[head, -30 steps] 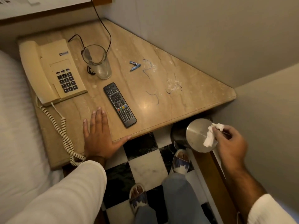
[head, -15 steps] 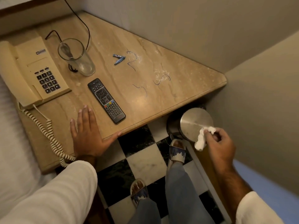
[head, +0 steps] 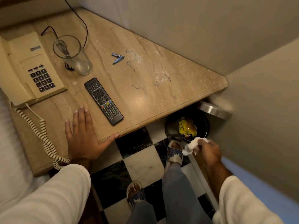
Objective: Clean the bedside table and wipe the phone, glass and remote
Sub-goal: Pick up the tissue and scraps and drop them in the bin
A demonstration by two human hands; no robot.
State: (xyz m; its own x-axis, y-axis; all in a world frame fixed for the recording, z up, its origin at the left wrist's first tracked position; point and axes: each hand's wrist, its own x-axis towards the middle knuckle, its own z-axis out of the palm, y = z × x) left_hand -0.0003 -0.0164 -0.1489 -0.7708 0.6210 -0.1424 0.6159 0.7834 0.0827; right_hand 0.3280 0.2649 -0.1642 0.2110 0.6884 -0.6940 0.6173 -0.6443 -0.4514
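The marble bedside table [head: 161, 101] carries a beige phone [head: 29, 70] at the left, a clear glass [head: 72, 54] behind the black remote [head: 103, 101], a blue wrapper [head: 117, 58], pen squiggles and white crumbs. My left hand [head: 84, 136] lies flat on the table's front edge, fingers spread, holding nothing. My right hand [head: 208, 151] pinches a crumpled white tissue [head: 192, 146] just above the near rim of an open pedal bin [head: 171, 126] on the floor under the table's right end. My foot in a sandal [head: 174, 152] presses the bin's pedal.
The bin's steel lid [head: 215, 110] stands raised against the wall; yellow wrappers [head: 186, 126] lie inside. A coiled phone cord [head: 40, 133] hangs over the table's left front. Bedding lies at the left, walls close behind and to the right, and the floor is black-and-white tiled.
The bin's lid, which lay closed, has swung up and shows the rubbish inside. My right hand with the tissue has dropped lower, towards the bin's rim. My left hand has stayed put.
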